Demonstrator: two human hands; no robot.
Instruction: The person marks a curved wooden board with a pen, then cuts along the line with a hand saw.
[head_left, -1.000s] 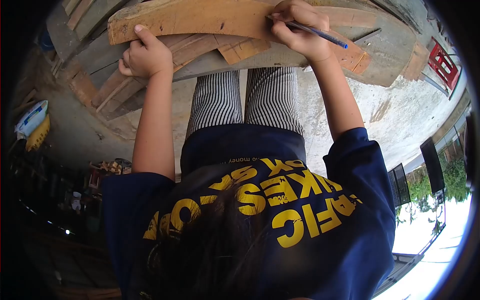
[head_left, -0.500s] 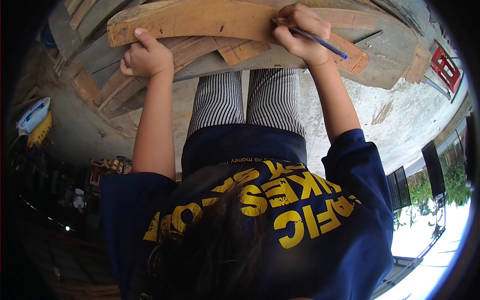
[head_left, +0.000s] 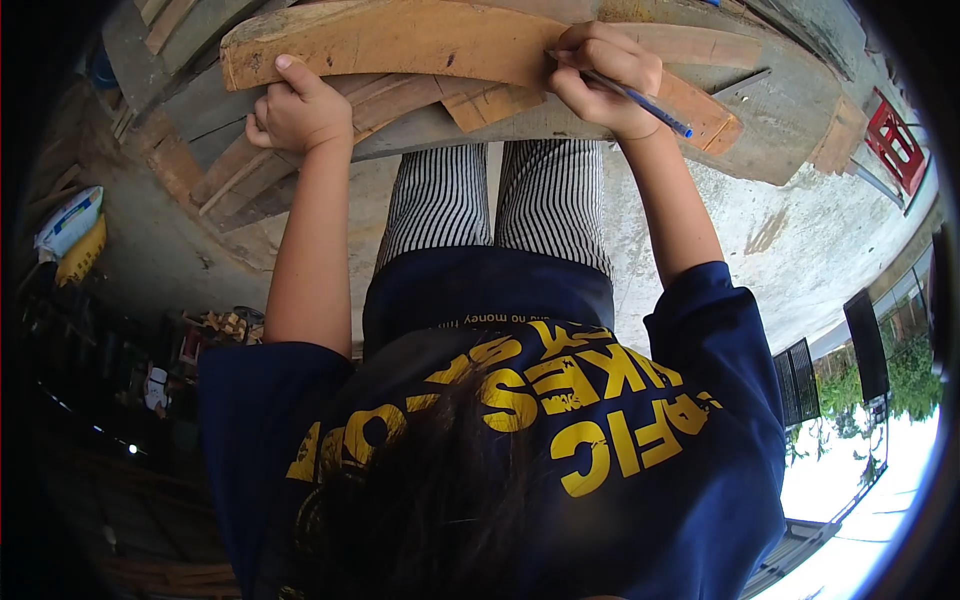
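Note:
A long curved wooden board [head_left: 410, 42] lies across the top of the head view, over other pieces of wood. My left hand [head_left: 308, 112] grips its lower edge near the left end, thumb on the upper face and fingers curled below. In my right hand [head_left: 612, 80] is a blue pen [head_left: 652, 108], its tip at the board's face toward the right. Under the curved board, a short wood offcut [head_left: 495, 104] shows beside my left hand. A reddish-brown wood piece [head_left: 700, 112] lies just right of my right hand.
More planks and a curved wooden strip [head_left: 695, 44] rest on the grey work surface [head_left: 775, 135]. A red plastic stool [head_left: 895, 142] stands at the far right. White and yellow sacks [head_left: 80, 250] sit on the left, near a dark cluttered area.
My right hand and the pen have shifted slightly downward in view. My left hand keeps its hold on the board; the whole view has tilted a little.

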